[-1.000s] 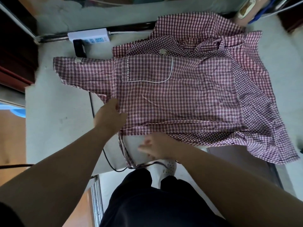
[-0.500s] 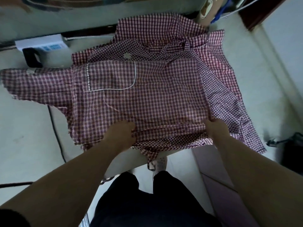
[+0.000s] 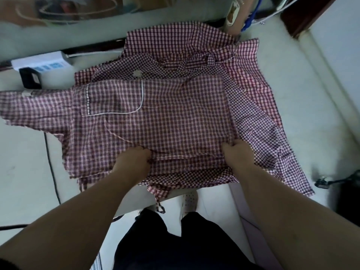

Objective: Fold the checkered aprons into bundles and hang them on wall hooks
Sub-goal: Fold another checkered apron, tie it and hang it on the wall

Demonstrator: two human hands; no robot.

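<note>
Got the checkered apron (image 3: 155, 117) laid flat mid-frame on top of a darker apron (image 3: 253, 106) on the pale worktop (image 3: 25, 162), left hand (image 3: 134, 160) and right hand (image 3: 239, 152) each pinching its near hem at lower centre, white power strip (image 3: 41, 63) over at upper left.
</note>
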